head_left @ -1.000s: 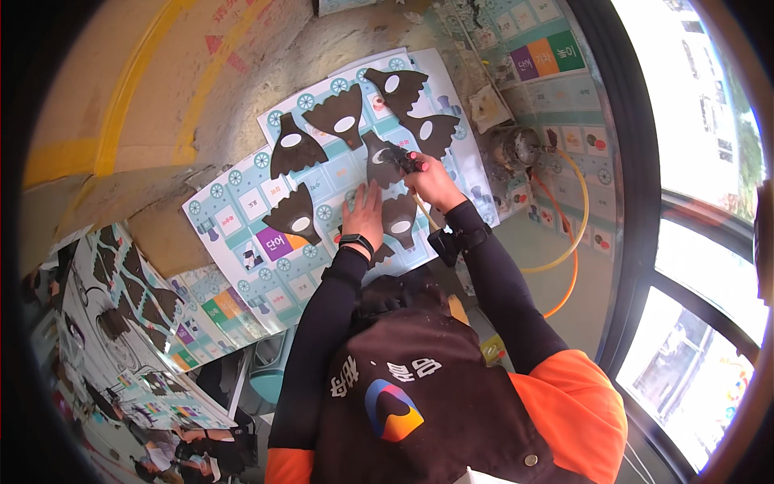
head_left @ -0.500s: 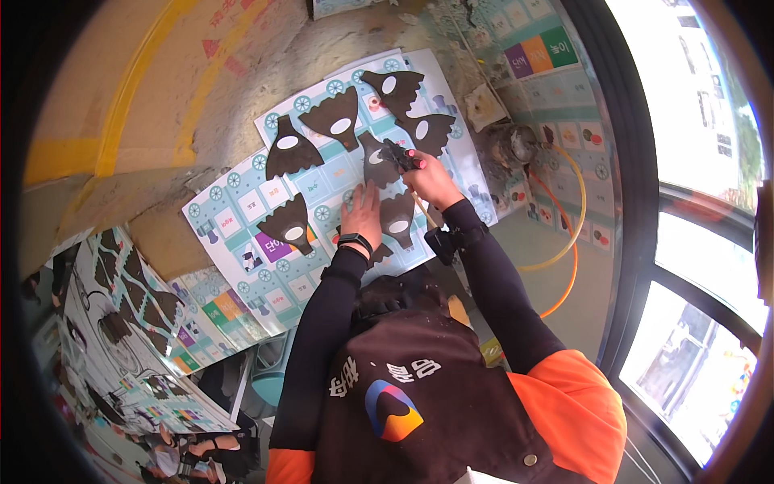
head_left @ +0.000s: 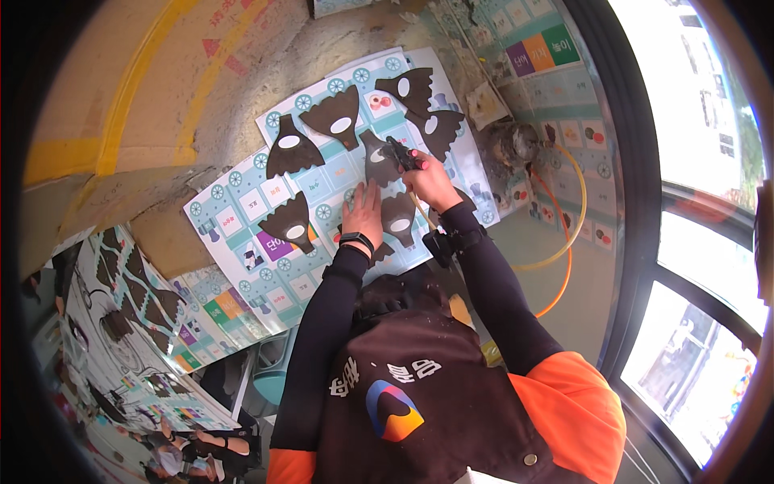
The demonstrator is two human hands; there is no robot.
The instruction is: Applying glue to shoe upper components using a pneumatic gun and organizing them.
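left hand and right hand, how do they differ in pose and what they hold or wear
The left hand lies flat, fingers extended; the right hand is curled in a grip.
The left holds no tool, its fingertips near a dark cutout; the right holds a black gun-shaped tool with red parts.
The left wrist wears a dark band; the right forearm carries a bulkier black device.
Both have dark sleeves.

A black gun-shaped tool [head_left: 401, 154] with red fittings slants over a flat, dark cutout [head_left: 379, 172], just beside its pale oval. The cutout lies among similar jagged-edged dark pieces [head_left: 292, 160].
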